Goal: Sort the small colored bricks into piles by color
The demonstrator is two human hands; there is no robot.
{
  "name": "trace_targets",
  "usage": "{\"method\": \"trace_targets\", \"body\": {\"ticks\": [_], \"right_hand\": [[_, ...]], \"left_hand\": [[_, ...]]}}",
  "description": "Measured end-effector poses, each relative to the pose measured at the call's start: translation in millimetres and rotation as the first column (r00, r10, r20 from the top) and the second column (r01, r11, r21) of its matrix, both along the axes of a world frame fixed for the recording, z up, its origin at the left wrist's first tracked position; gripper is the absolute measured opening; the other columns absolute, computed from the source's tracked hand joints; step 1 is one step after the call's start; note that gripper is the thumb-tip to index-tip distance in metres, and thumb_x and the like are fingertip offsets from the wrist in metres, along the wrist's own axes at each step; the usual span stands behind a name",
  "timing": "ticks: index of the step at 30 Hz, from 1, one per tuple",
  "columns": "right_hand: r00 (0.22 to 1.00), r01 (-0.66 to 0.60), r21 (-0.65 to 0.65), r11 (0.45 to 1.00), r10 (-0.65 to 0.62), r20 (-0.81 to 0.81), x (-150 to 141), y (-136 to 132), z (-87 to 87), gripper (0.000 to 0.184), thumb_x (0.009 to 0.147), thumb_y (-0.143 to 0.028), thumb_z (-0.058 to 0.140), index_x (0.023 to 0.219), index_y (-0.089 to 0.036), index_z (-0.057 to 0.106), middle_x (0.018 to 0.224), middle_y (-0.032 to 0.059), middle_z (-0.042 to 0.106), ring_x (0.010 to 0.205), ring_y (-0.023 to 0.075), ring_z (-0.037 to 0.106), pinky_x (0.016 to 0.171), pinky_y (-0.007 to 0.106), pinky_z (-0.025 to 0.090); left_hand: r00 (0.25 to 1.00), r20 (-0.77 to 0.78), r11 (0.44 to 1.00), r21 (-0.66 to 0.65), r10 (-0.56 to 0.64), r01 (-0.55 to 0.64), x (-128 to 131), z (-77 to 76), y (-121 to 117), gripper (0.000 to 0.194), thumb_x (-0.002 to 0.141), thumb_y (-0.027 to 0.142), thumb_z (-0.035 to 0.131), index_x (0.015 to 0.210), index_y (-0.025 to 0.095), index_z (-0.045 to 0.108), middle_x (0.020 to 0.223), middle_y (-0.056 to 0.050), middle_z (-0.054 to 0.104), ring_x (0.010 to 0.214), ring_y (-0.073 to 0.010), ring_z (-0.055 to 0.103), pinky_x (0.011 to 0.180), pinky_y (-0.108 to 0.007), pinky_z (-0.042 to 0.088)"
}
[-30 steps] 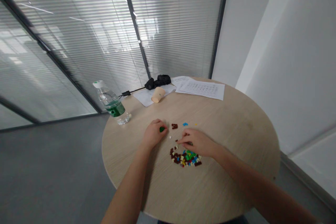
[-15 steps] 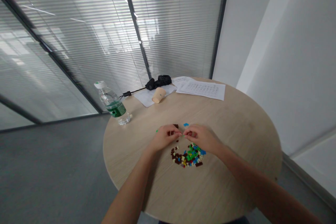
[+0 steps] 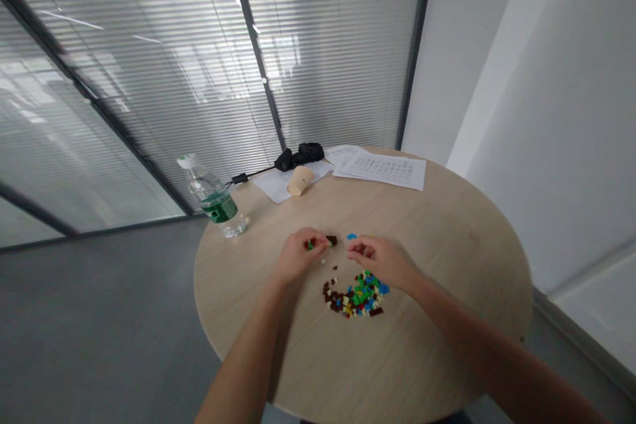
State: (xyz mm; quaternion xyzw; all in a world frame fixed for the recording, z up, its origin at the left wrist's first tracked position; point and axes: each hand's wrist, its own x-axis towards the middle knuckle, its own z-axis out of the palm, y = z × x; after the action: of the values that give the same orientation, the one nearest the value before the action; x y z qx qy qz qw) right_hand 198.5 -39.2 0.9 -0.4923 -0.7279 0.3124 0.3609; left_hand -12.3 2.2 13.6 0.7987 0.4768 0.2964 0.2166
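Observation:
My left hand (image 3: pixel 298 253) is over the table, left of a dark brown toy brick piece (image 3: pixel 331 240). Its fingers are curled together, with a bit of green (image 3: pixel 310 245) showing between them; what the fingertips pinch is too small to tell. My right hand (image 3: pixel 378 260) is closed too, thumb and fingers bent towards each other, and whatever they hold cannot be made out. Just beyond its fingertips lies a blue brick piece (image 3: pixel 352 236). Below both hands spreads a loose pile of small building bricks (image 3: pixel 360 295) in brown, green, blue, cream and yellow.
On the left of the round wooden table (image 3: pixel 437 232) stands a water bottle (image 3: pixel 218 204) with a green label. A paper cup (image 3: pixel 300 181) lies on its side near a black folded object (image 3: pixel 311 152) with a cord. Printed sheets (image 3: pixel 385 168) lie at the back.
My left hand has moved left, away from my right hand, where their fingertips met around a tiny green piece. The brown piece is now more exposed. My right hand has hardly moved.

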Motion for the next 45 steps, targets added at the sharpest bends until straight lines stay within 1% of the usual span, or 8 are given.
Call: {"method": "trace_targets", "body": {"ticks": [3,6,13,32,35,38,41,45], "right_hand": [[0.999,0.024,0.012,1.0,-0.024,0.031,1.0,0.4,-1.0,0.012,0.081,-0.023,0.059,0.087,-0.02,0.068,0.079,0.0008,0.071,0.065,0.0122,0.06,0.062,0.022,0.044],[0.998,0.007,0.023,1.0,-0.008,0.062,1.4,0.8,-2.1,0.013,0.081,-0.023,0.058,0.088,-0.021,0.069,0.082,0.0008,0.071,0.066,0.012,0.059,0.062,0.023,0.044],[0.995,-0.008,0.031,0.999,0.005,0.101,2.2,0.5,-1.7,0.013,0.082,-0.023,0.057,0.086,-0.02,0.069,0.079,0.0011,0.07,0.065,0.0118,0.059,0.061,0.022,0.044],[0.993,-0.04,0.052,0.998,0.033,0.117,4.0,3.4,-5.8,0.016,0.083,-0.025,0.055,0.086,-0.02,0.07,0.081,0.0022,0.071,0.067,0.0129,0.059,0.062,0.023,0.044],[0.989,-0.05,0.065,0.997,0.04,0.143,5.1,4.5,-7.0,0.016,0.083,-0.025,0.055,0.087,-0.021,0.071,0.082,0.0025,0.071,0.067,0.0132,0.059,0.063,0.023,0.044],[0.977,-0.089,0.085,0.992,0.07,0.204,6.7,5.1,-7.0,0.016,0.083,-0.024,0.056,0.084,-0.02,0.071,0.08,0.0035,0.071,0.068,0.0141,0.059,0.063,0.024,0.043],[0.962,-0.107,0.126,0.986,0.07,0.265,9.5,5.5,-5.2,0.016,0.083,-0.022,0.056,0.084,-0.019,0.071,0.079,0.0043,0.071,0.07,0.0154,0.06,0.065,0.025,0.042],[0.95,-0.092,0.13,0.987,0.047,0.309,15.1,6.7,-2.0,0.016,0.081,-0.02,0.055,0.082,-0.018,0.071,0.078,0.005,0.07,0.068,0.0149,0.058,0.063,0.025,0.039]], "left_hand": [[0.959,-0.139,0.968,0.079,0.248,-0.238,-17.7,0.3,8.1,0.014,0.078,0.027,0.058,0.075,0.017,0.068,0.077,-0.004,0.067,0.073,-0.0164,0.057,0.067,-0.026,0.042],[0.906,-0.256,0.942,0.077,0.336,-0.328,-28.1,-0.6,12.0,0.016,0.078,0.027,0.055,0.077,0.018,0.069,0.079,-0.004,0.067,0.075,-0.0175,0.059,0.066,-0.026,0.041],[0.866,-0.37,0.936,0.033,0.337,-0.35,-29.1,-1.4,10.0,0.019,0.078,0.029,0.054,0.079,0.018,0.07,0.084,-0.006,0.069,0.075,-0.0184,0.06,0.062,-0.026,0.039],[0.865,-0.327,0.922,0.074,0.382,-0.38,-31.0,-0.7,11.2,0.022,0.079,0.03,0.053,0.08,0.017,0.071,0.082,-0.008,0.069,0.074,-0.0191,0.06,0.063,-0.027,0.04],[0.92,-0.233,0.949,0.083,0.314,-0.303,-25.2,-1.2,9.9,0.02,0.08,0.028,0.053,0.079,0.016,0.069,0.08,-0.007,0.068,0.072,-0.0174,0.058,0.065,-0.027,0.041],[0.987,-0.12,0.994,0.038,0.103,-0.099,-17.5,-0.7,5.7,0.018,0.079,0.026,0.054,0.08,0.016,0.069,0.08,-0.004,0.067,0.071,-0.0148,0.057,0.066,-0.025,0.042],[0.99,-0.082,0.993,-0.042,-0.117,0.114,-11.5,0.8,-0.2,0.016,0.077,0.021,0.055,0.082,0.017,0.07,0.078,-0.002,0.066,0.069,-0.0123,0.055,0.064,-0.022,0.041],[0.965,-0.101,0.964,-0.139,-0.241,0.226,-5.2,-0.4,-5.8,0.014,0.076,0.021,0.058,0.081,0.018,0.071,0.072,0.0,0.064,0.063,-0.0101,0.053,0.06,-0.02,0.039]]}}
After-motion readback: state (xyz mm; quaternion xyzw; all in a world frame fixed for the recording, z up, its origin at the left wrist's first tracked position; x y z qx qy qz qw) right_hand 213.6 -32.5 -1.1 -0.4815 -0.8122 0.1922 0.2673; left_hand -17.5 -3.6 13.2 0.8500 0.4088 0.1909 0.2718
